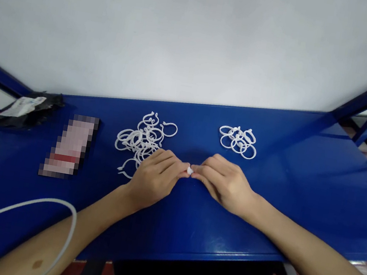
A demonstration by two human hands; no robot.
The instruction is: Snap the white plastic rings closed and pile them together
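My left hand [159, 175] and my right hand [227, 182] meet over the middle of the table, fingers pinched. Between their fingertips shows a small piece of a white plastic ring [189, 170]; the fingers hide the rest of it. A loose heap of white plastic curtain rings [141, 139] lies beside and beyond my left hand, several of them with their ends apart. Beyond my right hand is a smaller group of white rings [238, 142], which look closed and overlap one another.
On the blue table [290, 174] lie a blurred-out phone-shaped object [71, 147] and, farther left, a black plastic package [26, 109] with a white label. A white cable [42, 200] loops over my left forearm. A pale wall [199, 41] stands behind, with blue frame bars at both sides.
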